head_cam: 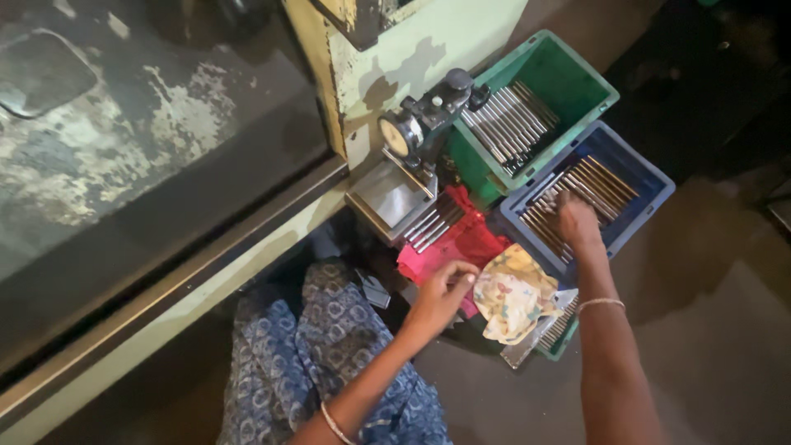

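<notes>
Right hand [577,221] is pressed onto metal rods [577,194] inside the blue crate [651,177], fingers closing on some; crate wall crowded at 12 o'clock. Left hand [441,292] is loosely curled, grip unclear, beside patterned cloth [512,292] at 3 o'clock; bare floor [725,330] lies rightward.

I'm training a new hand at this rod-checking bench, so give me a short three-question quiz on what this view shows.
1. True or false: the right hand is in the green crate.
2. Which is nearest the left hand? A) the pink cloth B) the dial gauge C) the green crate
3. Fill in: the metal rods under the right hand lie in the ____ crate.

Key: 1 false, it is in the blue crate; 2 A; 3 blue.
</notes>
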